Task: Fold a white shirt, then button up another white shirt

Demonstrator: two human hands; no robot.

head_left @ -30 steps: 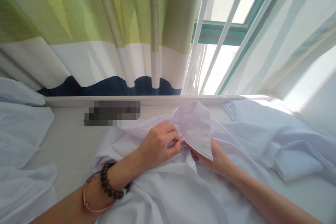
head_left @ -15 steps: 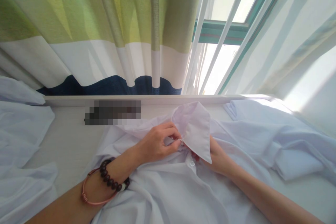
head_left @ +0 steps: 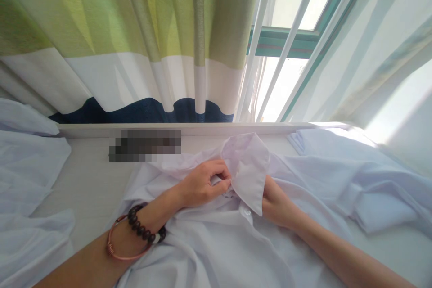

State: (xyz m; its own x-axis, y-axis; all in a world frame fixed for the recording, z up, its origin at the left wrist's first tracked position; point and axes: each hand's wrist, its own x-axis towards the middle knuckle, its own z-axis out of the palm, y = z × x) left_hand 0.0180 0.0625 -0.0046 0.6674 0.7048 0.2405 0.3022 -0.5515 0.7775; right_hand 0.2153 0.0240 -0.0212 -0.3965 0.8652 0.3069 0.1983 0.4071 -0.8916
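Note:
A white shirt (head_left: 216, 243) lies spread and wrinkled in front of me, its pointed collar (head_left: 249, 180) standing up at the far end. At the collar's left edge, my left hand (head_left: 205, 182) pinches the fabric between thumb and fingers. A dark bead bracelet and a copper-coloured bangle circle that wrist. My right hand (head_left: 278, 202) reaches in under the collar flap from the right; the flap covers its fingers, so their grip is hidden. Just below the collar point shows a small button (head_left: 247, 212) on the shirt front.
White cloth (head_left: 27, 166) lies at the left, and a folded white garment (head_left: 378, 207) at the right. A pixelated dark object (head_left: 145, 145) sits near the raised back edge (head_left: 202, 129). Behind hang a striped curtain (head_left: 135, 22) and white window bars (head_left: 286, 40).
The collar flap's tip has shifted slightly left and down, and my right hand's fingers have gone further out of sight beneath it. My left hand keeps its pinch almost in place.

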